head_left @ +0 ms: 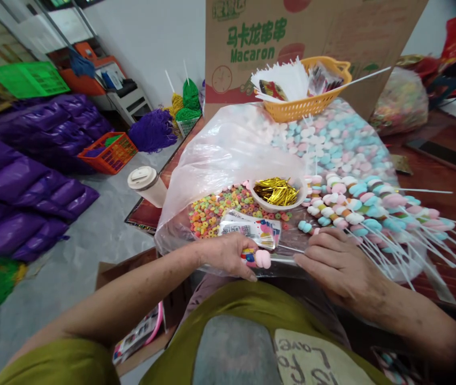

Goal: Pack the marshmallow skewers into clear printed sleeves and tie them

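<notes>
My left hand is closed around a marshmallow skewer, partly in a printed wrapper. A pink marshmallow shows beside my thumb. The skewer's white stick runs right to my right hand, whose fingers pinch its far end. Just beyond my left hand lies a stack of printed clear wrappers. Ring-shaped coloured candies are spread behind it. A white bowl of gold twist ties stands among them. Finished marshmallow skewers are piled beyond my right hand, sticks pointing right.
Loose pastel marshmallows lie on a clear plastic sheet at the back. A yellow basket holds white sticks and packets before a cardboard box. A lidded cup stands at the table's left edge; a phone lies right.
</notes>
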`<state>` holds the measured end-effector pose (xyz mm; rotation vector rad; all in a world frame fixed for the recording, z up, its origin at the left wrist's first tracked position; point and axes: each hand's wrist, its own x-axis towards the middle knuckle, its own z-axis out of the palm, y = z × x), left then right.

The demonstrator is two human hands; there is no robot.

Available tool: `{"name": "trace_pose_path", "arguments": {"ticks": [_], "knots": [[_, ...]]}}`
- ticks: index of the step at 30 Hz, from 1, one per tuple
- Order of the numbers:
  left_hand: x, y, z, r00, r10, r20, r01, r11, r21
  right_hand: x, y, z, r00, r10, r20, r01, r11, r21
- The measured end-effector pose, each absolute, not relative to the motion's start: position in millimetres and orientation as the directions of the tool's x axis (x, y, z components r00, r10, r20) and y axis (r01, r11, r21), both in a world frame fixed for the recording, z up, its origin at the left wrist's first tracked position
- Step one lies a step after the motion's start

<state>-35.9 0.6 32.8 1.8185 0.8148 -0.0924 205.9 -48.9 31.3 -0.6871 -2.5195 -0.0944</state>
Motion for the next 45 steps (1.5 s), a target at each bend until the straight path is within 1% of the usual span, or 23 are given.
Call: {"name": "trace_pose_path", "arguments": {"ticks": [2,7,9,11,14,15,17,18,20,22,24,28,30,31,33,34,35,36,38,40,42,43,45], "knots": [[-32.5,0.4,32.1,0.774,0.465,-0.429,0.564,-0.200,0.801,203.0,-46.2,31.0,-0.733,0.464,0.497,0.487,0.869,-0.093],[-16.7,-1.1,22.0,0.770,0.379,-0.513,0.583,-0.090,0.808,182.8,-41.5,11.0,-0.745,0.483,0.461,0.469,0.870,-0.154],[-8.1,-2.0,15.7,0.760,0.376,-0.530,0.606,-0.114,0.787,170.5,-41.6,-3.0,-0.743,0.498,0.447,0.459,0.865,-0.200],[-4.3,-1.3,11.8,0.762,0.416,-0.497,0.602,-0.172,0.779,162.2,-41.3,-13.9,-0.731,0.515,0.447,0.449,0.857,-0.252],[-16.9,3.6,15.9,0.769,0.538,-0.346,0.531,-0.236,0.814,166.5,-37.6,-17.2,-0.681,0.586,0.438,0.473,0.810,-0.347],[-25.1,5.4,19.5,0.747,0.580,-0.327,0.535,-0.231,0.813,172.1,-35.6,-14.9,-0.658,0.611,0.439,0.485,0.791,-0.374],[-41.4,7.0,26.3,0.707,0.612,-0.353,0.604,-0.262,0.753,185.0,-31.6,-7.7,-0.615,0.640,0.461,0.495,0.768,-0.406],[-47.2,6.2,28.3,0.723,0.579,-0.378,0.615,-0.290,0.733,190.6,-30.2,-3.9,-0.597,0.646,0.475,0.498,0.763,-0.412],[-50.7,0.8,27.4,0.772,0.515,-0.371,0.570,-0.306,0.763,197.2,-28.9,2.4,-0.594,0.652,0.470,0.501,0.758,-0.418],[-44.2,-7.7,20.9,0.796,0.494,-0.351,0.508,-0.229,0.830,197.2,-28.9,6.0,-0.634,0.650,0.420,0.493,0.757,-0.428],[-32.5,-16.7,12.5,0.779,0.505,-0.372,0.475,-0.087,0.876,193.4,-28.3,7.5,-0.686,0.637,0.351,0.478,0.759,-0.443],[-14.5,-28.9,3.2,0.731,0.535,-0.424,0.437,0.110,0.893,191.0,-20.8,6.4,-0.727,0.651,0.220,0.482,0.711,-0.512],[-11.8,-31.1,2.7,0.681,0.569,-0.461,0.421,0.212,0.882,194.7,-16.9,2.7,-0.691,0.696,0.194,0.478,0.642,-0.599],[-11.7,-31.3,2.6,0.640,0.592,-0.489,0.416,0.268,0.869,196.5,-16.4,-0.5,-0.625,0.753,0.208,0.483,0.582,-0.654],[-12.2,-30.9,1.6,0.541,0.654,-0.530,0.417,0.339,0.843,196.4,-19.8,-9.7,-0.395,0.891,0.223,0.461,0.403,-0.791],[-12.4,-30.7,0.4,0.495,0.696,-0.520,0.426,0.327,0.843,193.4,-23.9,-15.2,-0.295,0.939,0.179,0.414,0.295,-0.861],[-12.3,-30.8,-1.4,0.457,0.747,-0.483,0.450,0.275,0.850,188.1,-29.2,-20.8,-0.246,0.964,0.100,0.349,0.184,-0.919],[-11.9,-31.5,-3.7,0.425,0.798,-0.427,0.487,0.196,0.851,180.9,-35.3,-26.1,-0.260,0.965,0.001,0.277,0.076,-0.958],[-10.8,-34.4,-9.1,0.393,0.868,-0.303,0.544,0.046,0.838,163.9,-47.2,-33.6,-0.337,0.928,-0.160,0.163,-0.109,-0.981],[-10.5,-38.8,-14.2,0.427,0.851,-0.304,0.509,0.051,0.859,149.1,-55.5,-35.9,-0.354,0.908,-0.222,0.075,-0.209,-0.975],[-11.7,-42.5,-17.3,0.550,0.750,-0.369,0.389,0.161,0.907,141.1,-59.1,-34.0,-0.352,0.908,-0.226,0.036,-0.228,-0.973],[-12.9,-43.3,-17.6,0.626,0.690,-0.364,0.333,0.187,0.924,139.7,-59.4,-32.2,-0.356,0.906,-0.229,0.044,-0.229,-0.972],[-16.0,-41.5,-15.3,0.737,0.611,-0.290,0.267,0.130,0.955,140.4,-57.5,-27.5,-0.354,0.895,-0.273,0.095,-0.255,-0.962]]}}
